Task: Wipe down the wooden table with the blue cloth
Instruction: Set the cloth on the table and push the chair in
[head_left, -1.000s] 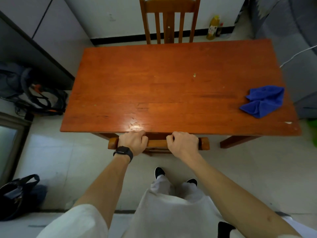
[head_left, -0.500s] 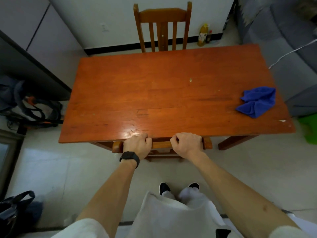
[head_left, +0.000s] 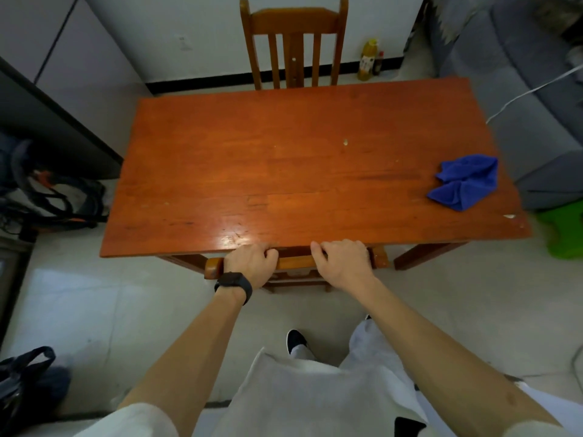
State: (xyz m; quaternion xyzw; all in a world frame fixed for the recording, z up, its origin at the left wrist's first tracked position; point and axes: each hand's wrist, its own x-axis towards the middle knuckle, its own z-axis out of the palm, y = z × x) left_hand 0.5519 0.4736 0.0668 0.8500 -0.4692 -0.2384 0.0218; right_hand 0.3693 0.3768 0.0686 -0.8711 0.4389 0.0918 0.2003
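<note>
Closest in, a white top and pale trousers fill the bottom of the view, with one black shoe [head_left: 296, 340] planted on the tiled floor. A dark bag [head_left: 25, 380] sits on the floor at the lower left.

Both bare arms reach forward. The left hand [head_left: 249, 263], with a black watch [head_left: 234, 283] on its wrist, is clenched over the top rail of the near chair [head_left: 293, 262], fingers curled round the wood. The right hand [head_left: 342, 261] grips the same rail just beside it, fingers wrapped over the top. The chair's back is right up against the near edge of the table [head_left: 252, 171], its seat tucked underneath; the knuckles of both hands are level with that edge.

Now the tabletop: reddish wood, a bright patch of glare just ahead of the left hand, a few pale specks scattered around the middle. Out at the right end lies the blue cloth [head_left: 465, 181], crumpled in a loose heap, resting on the wood near the right edge and well apart from both hands. Nobody is touching it.

Off to the left, a backpack [head_left: 56, 197] with black straps lies on the floor. To the right, a green stool [head_left: 564, 231] and a grey sofa [head_left: 520, 89].

At the far side, a second chair [head_left: 293, 42] stands at the table, and a yellow bottle [head_left: 368, 59] stands on the floor by the wall.
</note>
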